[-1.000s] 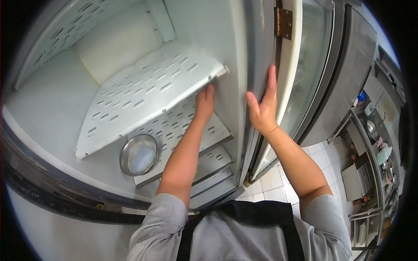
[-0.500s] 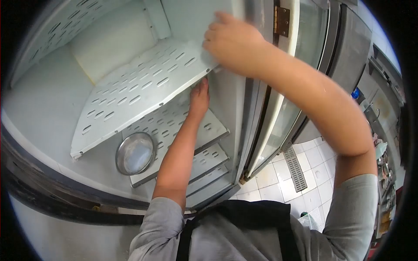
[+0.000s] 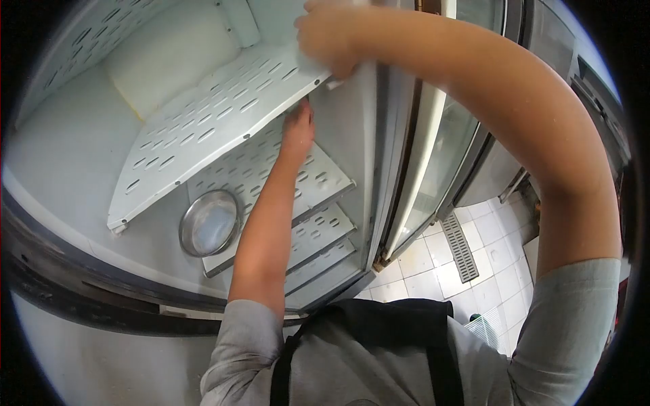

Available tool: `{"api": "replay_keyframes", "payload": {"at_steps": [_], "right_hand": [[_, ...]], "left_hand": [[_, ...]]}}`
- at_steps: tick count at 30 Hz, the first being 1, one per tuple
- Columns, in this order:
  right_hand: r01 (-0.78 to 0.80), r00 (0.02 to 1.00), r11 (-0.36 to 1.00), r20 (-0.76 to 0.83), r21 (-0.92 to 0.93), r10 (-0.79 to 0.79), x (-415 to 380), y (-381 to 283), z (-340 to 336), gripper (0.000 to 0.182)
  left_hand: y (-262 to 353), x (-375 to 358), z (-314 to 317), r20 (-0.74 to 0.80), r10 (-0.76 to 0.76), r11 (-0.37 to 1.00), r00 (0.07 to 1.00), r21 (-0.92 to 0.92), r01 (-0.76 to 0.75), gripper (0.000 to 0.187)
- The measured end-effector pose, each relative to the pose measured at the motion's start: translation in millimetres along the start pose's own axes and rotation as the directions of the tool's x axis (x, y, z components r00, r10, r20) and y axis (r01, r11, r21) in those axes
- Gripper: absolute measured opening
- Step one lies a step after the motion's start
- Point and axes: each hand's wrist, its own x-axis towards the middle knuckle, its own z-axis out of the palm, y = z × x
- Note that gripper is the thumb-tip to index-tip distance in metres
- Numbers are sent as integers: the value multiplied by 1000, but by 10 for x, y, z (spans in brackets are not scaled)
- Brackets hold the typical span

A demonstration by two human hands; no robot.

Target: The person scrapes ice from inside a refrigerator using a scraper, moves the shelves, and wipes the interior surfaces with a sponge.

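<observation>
My left hand (image 3: pixel 298 127) reaches up beneath the front edge of a perforated white shelf (image 3: pixel 196 128), close to its right corner. Its fingertips are hidden under the shelf. The shelf slopes, its right end higher than its left in this view. My right hand (image 3: pixel 332 37), blurred by motion, is over the same right corner with its fingers curled; I cannot tell whether anything is in them. Just below it a small white bracket (image 3: pixel 334 83) shows at the cabinet's side wall. A round metal bowl (image 3: pixel 210 223) with something pale in it sits on the shelf below.
Several more perforated shelves (image 3: pixel 318 231) lie lower in the cabinet. A hinged glass door (image 3: pixel 447 162) stands open on the right. Behind it are a tiled floor (image 3: pixel 497 254) with a drain grate (image 3: pixel 460 249) and a white wire rack (image 3: pixel 484 328).
My right hand has moved up and left in view, with its arm raised higher. My left hand has shifted slightly up and left, still under the shelf. The bowl has stayed in place.
</observation>
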Motion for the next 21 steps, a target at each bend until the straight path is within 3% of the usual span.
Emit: {"api": "replay_keyframes", "payload": {"at_steps": [1, 3, 5, 6, 9, 10, 13, 16, 19, 20, 21], "right_hand": [[-16, 1000, 1000, -5, -7, 16, -16, -24, -17, 37], [0, 998, 1000, -64, -21, -1, -54, -51, 25, 36], [-1, 993, 1000, -118, -25, -2, -83, -44, 46, 36], [-1, 991, 1000, -135, -18, -1, -85, -42, 53, 36], [-31, 993, 998, -116, 51, 37, 100, 5, 158, 40], [-47, 993, 996, -101, 76, 55, 241, 51, 236, 43], [-118, 989, 987, -78, 111, 127, 590, 277, 194, 52], [-157, 979, 985, -121, 69, 165, 435, 123, 62, 56], [-67, 966, 984, -237, 164, 105, 584, 294, 387, 58], [-13, 957, 976, -281, 217, 76, 598, 359, 447, 58], [-37, 964, 991, -258, 131, 70, 588, 376, 545, 58]], "left_hand": [[-247, 28, -69, 22, 119, 991, 993, 57, -120, 50], [-204, -99, -95, -13, 82, 993, 997, -87, -83, 40], [283, -559, 35, -34, -246, 853, 969, -482, 200, 26], [302, -624, 131, -76, -215, 760, 974, -639, 118, 27], [485, -663, 218, -60, -301, 538, 952, -834, 118, 29], [529, -666, 218, -59, -312, 543, 948, -830, 127, 33], [741, -638, 206, -43, -420, 368, 906, -921, 127, 37], [986, -603, 218, -59, -458, 407, 887, -901, 150, 60], [1226, -489, 107, 102, -451, 106, 886, -980, 167, 51], [1271, -461, 90, 105, -427, 85, 898, -984, 156, 52], [1303, -437, 74, 107, -402, 65, 910, -987, 145, 54]]}}
